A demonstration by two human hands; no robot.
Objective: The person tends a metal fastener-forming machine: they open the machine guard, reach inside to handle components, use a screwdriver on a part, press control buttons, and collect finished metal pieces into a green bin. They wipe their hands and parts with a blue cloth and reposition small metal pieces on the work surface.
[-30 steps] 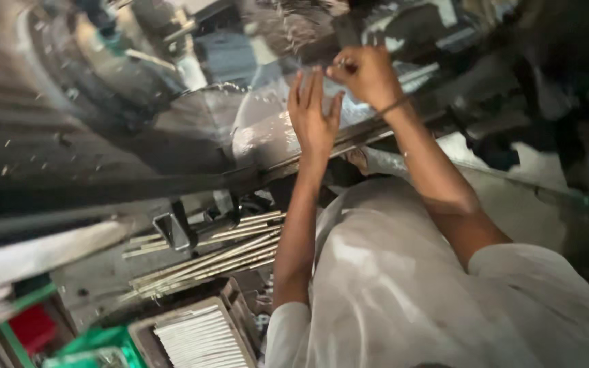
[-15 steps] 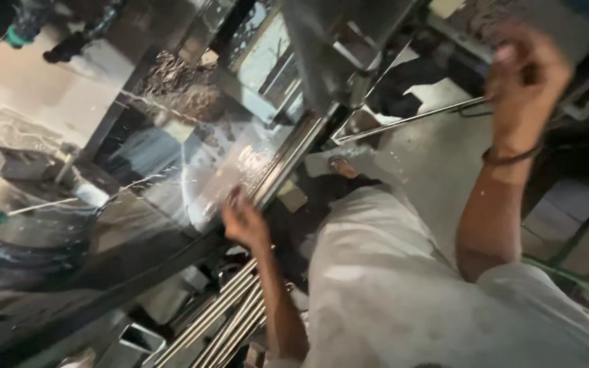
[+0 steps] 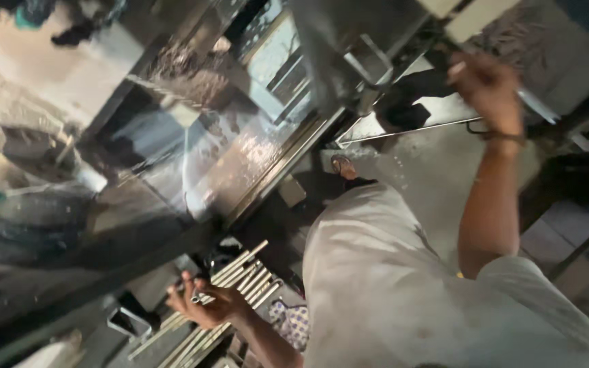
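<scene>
My left hand (image 3: 202,305) is low at the bottom left, over a bundle of thin metal rods (image 3: 243,276) that lies slanted below the machine. Its fingers curl around a short shiny rod. My right hand (image 3: 489,88) is raised at the upper right, fist closed on a slim metal lever (image 3: 538,109) of the machine; a dark band circles that wrist. My white shirt fills the lower right of the view.
A large metal machine with a glossy, reflective panel (image 3: 192,170) strewn with metal chips spans the left and centre. My sandalled foot (image 3: 343,167) stands on the grey floor (image 3: 431,184). A small metal bracket (image 3: 129,320) lies beside the rods.
My left hand has dropped from the machine's panel down to the rod bundle and closed on a rod. My right hand stays raised on the lever. The view has swung left.
</scene>
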